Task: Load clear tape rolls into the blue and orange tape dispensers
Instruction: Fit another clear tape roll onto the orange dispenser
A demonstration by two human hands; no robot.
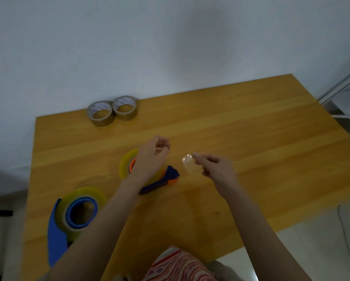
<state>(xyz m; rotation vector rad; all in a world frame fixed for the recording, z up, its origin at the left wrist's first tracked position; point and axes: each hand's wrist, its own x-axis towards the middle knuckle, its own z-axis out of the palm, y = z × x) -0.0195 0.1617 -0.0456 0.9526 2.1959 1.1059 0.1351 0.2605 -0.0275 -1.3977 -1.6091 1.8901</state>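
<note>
The blue dispenser [57, 238] lies at the table's near left with a clear tape roll [82, 196] seated on its blue hub. Near the table's middle, the orange and dark blue dispenser [171, 176] carries another clear roll [125, 164]. Hovering over that roll, my left hand [151, 159] has curled fingers, and its fingertips are blurred, so I cannot see whether they pinch anything. To the right, my right hand [214, 169] pinches a curled piece of clear tape [188, 164] just above the table.
Two brown tape rolls [113, 110] stand side by side at the far left edge of the wooden table [251, 138]. A wall lies behind the table, and a white shelf frame [344, 86] stands at the far right.
</note>
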